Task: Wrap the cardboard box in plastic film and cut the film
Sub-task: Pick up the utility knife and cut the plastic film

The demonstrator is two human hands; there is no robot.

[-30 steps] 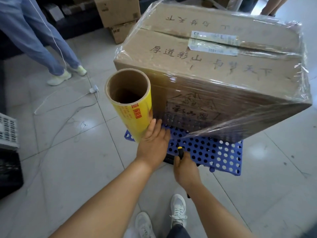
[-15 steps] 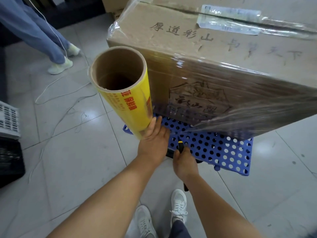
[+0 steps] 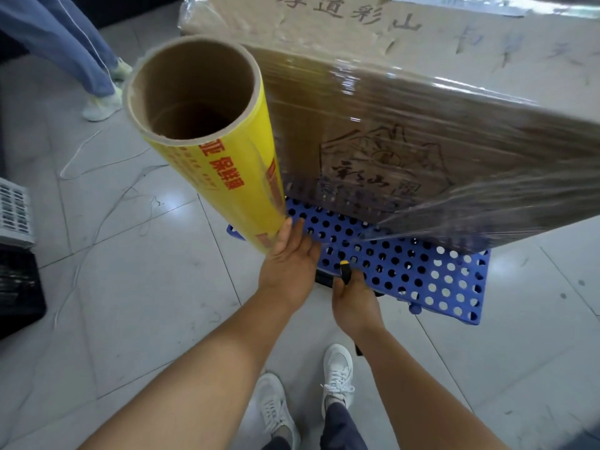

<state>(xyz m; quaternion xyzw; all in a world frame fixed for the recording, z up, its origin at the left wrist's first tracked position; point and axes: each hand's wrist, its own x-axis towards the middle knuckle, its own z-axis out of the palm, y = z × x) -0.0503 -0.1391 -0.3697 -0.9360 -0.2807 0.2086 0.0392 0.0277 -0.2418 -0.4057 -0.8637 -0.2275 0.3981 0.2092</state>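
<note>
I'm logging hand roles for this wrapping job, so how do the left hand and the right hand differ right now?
The left hand holds the bottom of the large yellow film roll with the cardboard core, fingers extended along it; the right hand is fisted around a small black-and-yellow cutter. The left hand sits higher and nearer the film-wrapped brown cardboard box; the right hand is lower, over the edge of the blue perforated plastic platform. Both are bare.

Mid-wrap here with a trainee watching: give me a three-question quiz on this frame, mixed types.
1. True or false: the left hand holds the lower end of the yellow film roll.
2. What does the cardboard box rest on?
A. blue perforated pallet
B. bare floor
C. white crate
3. What colour is the tip of the tool gripped by the right hand?

Key: 1 true; 2 A; 3 yellow.
</note>
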